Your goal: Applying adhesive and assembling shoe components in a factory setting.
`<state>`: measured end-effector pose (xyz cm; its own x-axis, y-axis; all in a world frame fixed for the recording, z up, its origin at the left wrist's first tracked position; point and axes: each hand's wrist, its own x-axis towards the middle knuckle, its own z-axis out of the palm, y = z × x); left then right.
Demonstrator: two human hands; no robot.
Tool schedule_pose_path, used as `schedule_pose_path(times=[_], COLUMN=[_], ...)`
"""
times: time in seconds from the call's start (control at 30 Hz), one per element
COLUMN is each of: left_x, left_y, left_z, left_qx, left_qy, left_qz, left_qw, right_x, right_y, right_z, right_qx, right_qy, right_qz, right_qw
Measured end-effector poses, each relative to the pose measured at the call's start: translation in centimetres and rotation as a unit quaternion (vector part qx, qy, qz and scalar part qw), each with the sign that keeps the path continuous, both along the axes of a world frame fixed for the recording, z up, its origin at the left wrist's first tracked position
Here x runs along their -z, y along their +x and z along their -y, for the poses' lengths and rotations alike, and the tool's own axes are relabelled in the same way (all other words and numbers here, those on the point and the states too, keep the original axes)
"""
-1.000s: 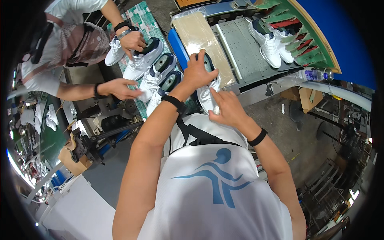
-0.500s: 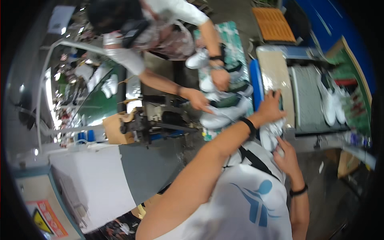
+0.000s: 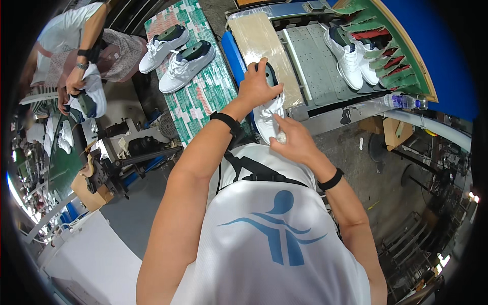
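Note:
A white lace-up sneaker (image 3: 265,122) with a dark lining lies in front of me, toe toward my body. My left hand (image 3: 258,86) is closed around its heel and collar, covering part of the opening. Beside the toe and laces, my right hand (image 3: 296,141) is closed in a pinch on a small whitish lump (image 3: 281,137), its index finger reaching to the shoe's side. What the lump is made of does not show. Under the shoe's heel end is a tan board wrapped in clear film (image 3: 254,35).
Two white sneakers (image 3: 187,66) stand on a green-and-white taped board (image 3: 198,109) to the left. Another white pair (image 3: 351,63) sits on a grey conveyor (image 3: 310,61) before a green strip curtain (image 3: 406,56). A plastic bottle (image 3: 406,101) lies at right. A co-worker (image 3: 76,56) holds white shoes (image 3: 91,96) at far left.
My view has swung, so the scene sits further left. The co-worker has lifted shoes off the taped board and moved away left with them. Both my hands remain at the same sneaker.

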<state>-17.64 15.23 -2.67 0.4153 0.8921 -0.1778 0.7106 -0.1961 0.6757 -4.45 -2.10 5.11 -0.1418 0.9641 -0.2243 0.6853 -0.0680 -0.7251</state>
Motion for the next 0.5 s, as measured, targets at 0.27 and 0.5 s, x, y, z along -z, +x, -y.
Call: schedule_pose_path(times=[0.27,0.5], left_x=[0.5,-0.1], left_y=[-0.5,0.5], left_z=[0.3,-0.1], left_qx=[-0.004,-0.005], left_qy=[-0.002,-0.012], left_qz=[0.013,0.0], left_qw=[1.0,1.0], right_x=[-0.1,1.0], right_y=[-0.7,-1.0], right_z=[0.6,-0.7], right_qx=[-0.018,-0.037], right_qy=[-0.036,0.101], right_qz=[-0.099,0.056], right_qw=[0.994,0.993])
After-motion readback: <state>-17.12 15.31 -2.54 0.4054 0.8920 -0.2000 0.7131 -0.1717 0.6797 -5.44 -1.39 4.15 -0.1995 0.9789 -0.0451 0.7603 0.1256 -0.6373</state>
